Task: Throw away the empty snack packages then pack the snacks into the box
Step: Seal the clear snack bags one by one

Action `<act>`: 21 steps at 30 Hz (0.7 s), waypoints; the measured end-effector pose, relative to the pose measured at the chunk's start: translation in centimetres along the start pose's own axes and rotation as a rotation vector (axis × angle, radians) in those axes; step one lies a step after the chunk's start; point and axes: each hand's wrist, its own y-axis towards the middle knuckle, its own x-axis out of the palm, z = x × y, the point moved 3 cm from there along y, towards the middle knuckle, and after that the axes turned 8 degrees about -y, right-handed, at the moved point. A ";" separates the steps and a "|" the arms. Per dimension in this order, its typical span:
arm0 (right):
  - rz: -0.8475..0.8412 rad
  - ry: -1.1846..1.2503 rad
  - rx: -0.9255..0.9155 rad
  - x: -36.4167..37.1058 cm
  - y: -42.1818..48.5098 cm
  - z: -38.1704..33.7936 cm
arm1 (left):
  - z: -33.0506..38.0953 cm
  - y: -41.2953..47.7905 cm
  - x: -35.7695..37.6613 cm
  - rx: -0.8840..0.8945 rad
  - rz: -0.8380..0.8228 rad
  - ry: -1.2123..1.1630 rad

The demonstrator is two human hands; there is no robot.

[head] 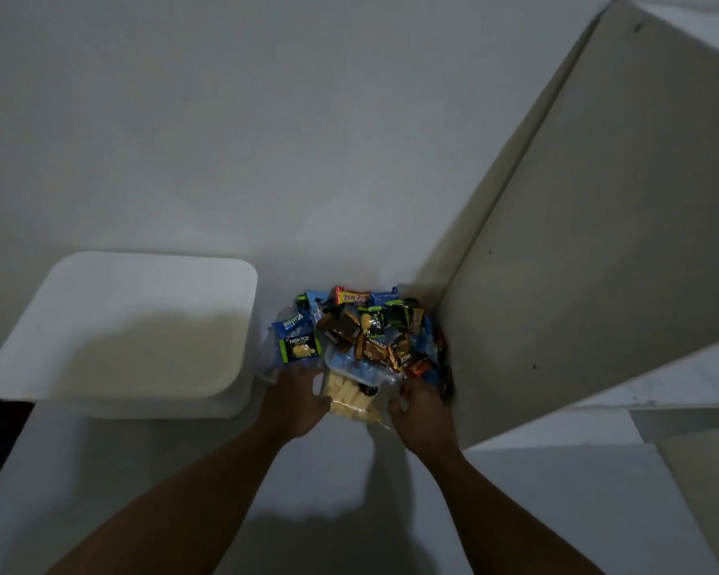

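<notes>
Scene: a person leans over a white bench (pixel 341 462), both bare arms reaching to 12 o'clock toward a heap of wrapped snacks (pixel 362 325).

Key relation: a clear bag of pale sticks (pixel 351 398) lies at the heap's 6 o'clock edge, right between the two hands. Its long axis runs roughly along the 12-to-6 line, toward the person.

Left hand (pixel 297 398): at the bag's 9 o'clock side, touching its film, with the thumb turned in toward the sticks.

Right hand (pixel 420 412): at the bag's 3 o'clock side, against its crinkled edge. It sits about as near as the other hand.

Fingers: both sets point into the heap and look loosely bent. The dim light does not show whether they pinch the film or only rest on it.

Neighbours: a green Nextar pack (pixel 299 348) lies just past the left hand at 12 o'clock, and brown and blue wrappers overlap the bag's far end.

Box: an open white box (pixel 113 325) stands at 9 o'clock from the heap, apart from it, with nothing seen inside.

Obstacle: a beige panel (pixel 578 242) leans close at the heap's 3 o'clock side.

Judgement: packing has likely not begun. Which wrappers are empty cannot be told from here, and no bin is in view.
</notes>
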 end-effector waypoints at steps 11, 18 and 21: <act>-0.116 0.165 0.272 5.3 2.3 3.6 | 0.1 -0.2 4.9 -0.046 -0.061 0.003; -0.003 0.381 0.329 4.7 1.4 4.2 | 0.1 -0.8 6.0 -0.102 -0.061 -0.048; 0.106 0.519 0.290 3.1 0.9 3.7 | 0.5 -1.8 6.3 -0.128 -0.048 -0.074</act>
